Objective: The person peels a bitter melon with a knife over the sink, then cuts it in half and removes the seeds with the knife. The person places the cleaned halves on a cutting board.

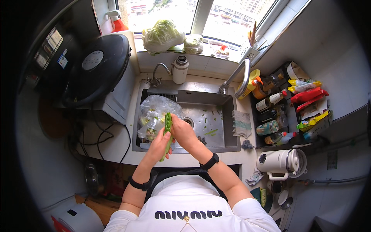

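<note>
A long green bean pod (168,123), which looks split along its length with seeds showing, is held upright between both hands above the near left part of the stainless steel sink (232,127). My left hand (158,144) grips its lower part, thumb lying on the pod. My right hand (182,129) pinches its upper part from the right; some of its fingers are hidden. Just beyond the hands, a clear plastic bag (158,105) with vegetable scraps lies in the sink's left side. Green pod pieces (211,132) are scattered on the basin floor.
Behind the sink stand a small tap (156,81), a white thermos flask (180,71) and a larger faucet (230,79). A cloth (242,124), bottles (263,104) and a white electric kettle (275,161) are at the right. A black-lidded appliance (101,63) stands left.
</note>
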